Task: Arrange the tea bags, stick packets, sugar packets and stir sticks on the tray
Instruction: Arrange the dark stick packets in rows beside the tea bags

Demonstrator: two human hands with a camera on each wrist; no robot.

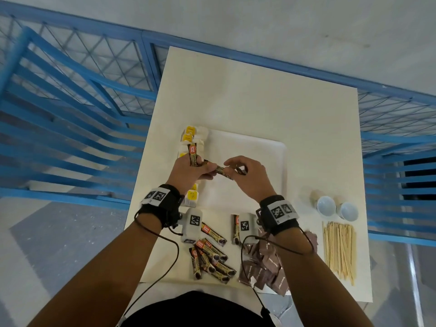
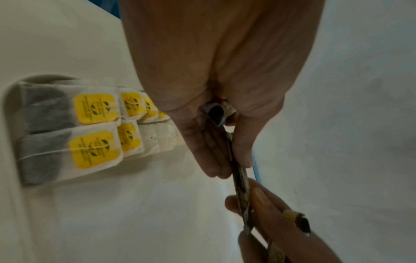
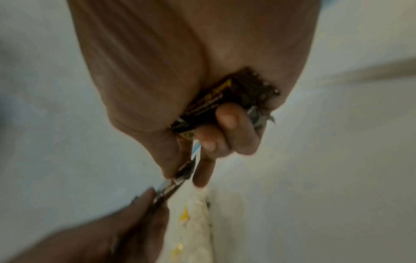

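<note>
My left hand (image 1: 188,171) and right hand (image 1: 245,175) pinch one stick packet (image 1: 220,170) between them. Both grip more packets. Tea bags (image 2: 74,128) line the tray (image 1: 280,159).

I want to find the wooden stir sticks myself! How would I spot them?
Start at the white table and go to its near right corner. Just in front of the two small white cups lies a neat bundle of stir sticks, pointing toward the person. They are thin, pale bare wood, unlike the brown sugar packets heaped to their left.
</note>
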